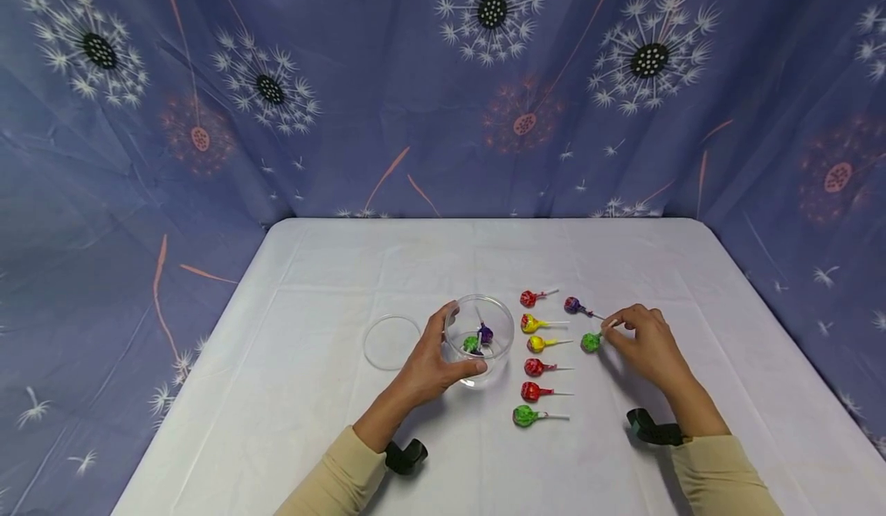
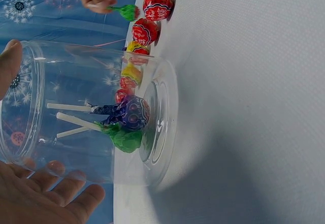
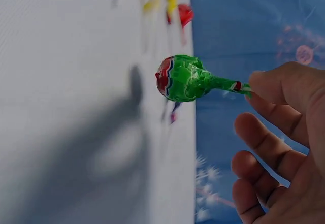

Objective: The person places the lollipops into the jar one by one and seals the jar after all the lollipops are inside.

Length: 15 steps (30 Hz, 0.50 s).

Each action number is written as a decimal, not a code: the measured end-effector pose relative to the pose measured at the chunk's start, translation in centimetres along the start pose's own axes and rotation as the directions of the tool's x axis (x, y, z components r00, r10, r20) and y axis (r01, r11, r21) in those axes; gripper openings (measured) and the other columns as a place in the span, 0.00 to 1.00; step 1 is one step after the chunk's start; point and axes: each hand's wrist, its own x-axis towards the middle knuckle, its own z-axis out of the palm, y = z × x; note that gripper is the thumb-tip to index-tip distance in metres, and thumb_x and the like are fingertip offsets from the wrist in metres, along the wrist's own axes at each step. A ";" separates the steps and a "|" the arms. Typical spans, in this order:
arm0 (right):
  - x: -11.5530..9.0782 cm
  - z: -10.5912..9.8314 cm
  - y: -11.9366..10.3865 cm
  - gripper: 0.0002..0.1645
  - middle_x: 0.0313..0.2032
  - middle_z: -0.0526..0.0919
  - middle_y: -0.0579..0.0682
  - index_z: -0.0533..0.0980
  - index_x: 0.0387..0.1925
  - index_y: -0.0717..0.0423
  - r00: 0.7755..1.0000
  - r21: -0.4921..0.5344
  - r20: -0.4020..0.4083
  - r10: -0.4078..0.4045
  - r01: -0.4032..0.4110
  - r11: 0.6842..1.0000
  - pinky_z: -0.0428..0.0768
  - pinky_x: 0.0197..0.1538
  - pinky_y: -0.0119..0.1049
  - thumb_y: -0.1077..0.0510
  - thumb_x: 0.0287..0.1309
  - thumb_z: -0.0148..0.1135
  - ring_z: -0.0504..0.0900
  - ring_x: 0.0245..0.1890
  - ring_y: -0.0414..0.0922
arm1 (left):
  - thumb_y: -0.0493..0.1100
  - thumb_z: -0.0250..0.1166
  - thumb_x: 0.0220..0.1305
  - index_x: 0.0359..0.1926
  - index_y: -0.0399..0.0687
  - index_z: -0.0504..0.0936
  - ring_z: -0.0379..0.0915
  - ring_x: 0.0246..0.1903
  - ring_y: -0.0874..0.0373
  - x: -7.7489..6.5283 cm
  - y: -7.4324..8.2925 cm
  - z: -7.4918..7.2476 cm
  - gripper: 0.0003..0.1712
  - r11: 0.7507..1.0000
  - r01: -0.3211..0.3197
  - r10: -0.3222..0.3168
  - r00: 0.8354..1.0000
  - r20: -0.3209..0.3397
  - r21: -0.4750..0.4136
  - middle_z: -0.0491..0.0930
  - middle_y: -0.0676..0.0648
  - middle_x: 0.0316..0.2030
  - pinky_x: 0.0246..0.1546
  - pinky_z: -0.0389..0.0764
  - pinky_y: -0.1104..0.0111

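My left hand grips a clear plastic jar, thumb on one side and fingers on the other. Inside the jar, a purple lollipop and a green lollipop rest heads down, sticks toward the open mouth; a third stick shows, its head mostly hidden. To the right, my right hand pinches another green lollipop by its stick between thumb and index finger, the head hanging over the table. Close to that hand lies a purple lollipop.
Between the hands runs a column of several wrapped lollipops: a red one at the back, yellow ones and more red ones, then a green one in front. Left of the jar, a clear round lid lies on the white-covered table.
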 end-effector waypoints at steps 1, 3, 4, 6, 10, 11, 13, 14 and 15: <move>0.1 -0.1 -0.4 0.02 0.33 0.79 0.56 0.81 0.29 0.56 1.000 -0.001 -0.010 -0.010 0.010 1.000 0.64 0.38 0.39 0.61 0.54 0.63 0.70 0.38 0.52 | 0.57 0.74 0.46 0.71 0.62 0.48 0.57 0.67 0.45 0.0 0.0 0.0 0.57 1.000 0.000 0.000 1.000 0.000 0.000 0.54 0.49 0.71 0.65 0.61 0.48; 0.2 -0.3 -1.2 0.02 0.33 0.79 0.54 0.81 0.29 0.55 0.999 0.011 -0.030 -0.024 0.024 1.000 0.62 0.37 0.37 0.61 0.54 0.63 0.69 0.37 0.49 | 0.56 0.74 0.46 0.71 0.61 0.49 0.57 0.67 0.45 0.0 0.0 0.0 0.57 1.000 0.003 -0.003 1.000 0.000 -0.001 0.54 0.49 0.71 0.65 0.61 0.48; 0.3 -0.4 -1.7 0.02 0.33 0.79 0.53 0.81 0.29 0.55 0.999 0.017 -0.038 -0.029 0.030 0.999 0.62 0.37 0.36 0.61 0.54 0.63 0.68 0.38 0.48 | 0.56 0.74 0.46 0.71 0.61 0.49 0.57 0.67 0.45 -0.1 0.0 0.0 0.57 1.000 0.004 -0.004 1.000 0.001 -0.001 0.54 0.49 0.71 0.65 0.61 0.48; 0.4 -0.7 -2.8 0.02 0.33 0.79 0.52 0.81 0.30 0.53 0.998 0.030 -0.054 -0.041 0.042 0.999 0.60 0.36 0.34 0.60 0.54 0.63 0.66 0.38 0.45 | 0.56 0.74 0.46 0.71 0.61 0.49 0.57 0.67 0.45 -0.1 0.1 -0.1 0.57 1.000 0.005 -0.005 1.000 0.000 -0.002 0.54 0.49 0.71 0.65 0.61 0.48; 0.7 -1.2 -5.0 0.02 0.34 0.78 0.50 0.81 0.30 0.53 0.995 0.047 -0.087 -0.054 0.058 0.997 0.60 0.34 0.33 0.59 0.55 0.64 0.64 0.40 0.41 | 0.57 0.74 0.46 0.71 0.61 0.49 0.56 0.67 0.45 -0.2 0.1 -0.1 0.57 1.000 0.010 -0.010 1.000 0.001 -0.003 0.54 0.49 0.71 0.65 0.60 0.47; 0.8 -1.3 -5.5 0.02 0.34 0.78 0.50 0.81 0.30 0.53 0.994 0.053 -0.093 -0.056 0.061 0.997 0.60 0.34 0.33 0.59 0.55 0.64 0.64 0.40 0.41 | 0.57 0.74 0.46 0.71 0.62 0.48 0.56 0.67 0.45 -0.2 0.1 -0.1 0.57 1.000 0.009 -0.009 1.000 0.001 -0.004 0.54 0.49 0.71 0.65 0.60 0.47; 0.9 -1.5 -6.4 0.03 0.35 0.77 0.50 0.81 0.30 0.55 0.992 0.068 -0.107 -0.068 0.075 0.995 0.62 0.36 0.35 0.59 0.55 0.64 0.65 0.41 0.42 | 0.57 0.74 0.46 0.71 0.62 0.48 0.56 0.68 0.46 -0.1 0.1 -0.1 0.57 1.000 0.009 -0.009 1.000 0.002 -0.006 0.54 0.49 0.71 0.66 0.60 0.47; 1.0 -1.5 -6.9 0.03 0.35 0.77 0.50 0.81 0.29 0.55 0.991 0.079 -0.114 -0.076 0.085 0.993 0.62 0.37 0.36 0.59 0.55 0.64 0.66 0.42 0.43 | 0.57 0.74 0.46 0.71 0.63 0.48 0.55 0.68 0.46 -0.2 0.1 -0.1 0.57 1.000 0.010 -0.010 1.000 0.001 -0.007 0.54 0.49 0.71 0.66 0.60 0.47; 1.1 -1.6 -7.4 0.03 0.35 0.77 0.50 0.81 0.29 0.56 0.989 0.087 -0.120 -0.085 0.096 0.992 0.63 0.38 0.37 0.60 0.55 0.65 0.66 0.42 0.43 | 0.57 0.74 0.46 0.71 0.63 0.48 0.55 0.68 0.47 -0.2 0.1 0.0 0.57 1.000 0.010 -0.010 1.000 0.002 -0.009 0.53 0.49 0.71 0.66 0.59 0.47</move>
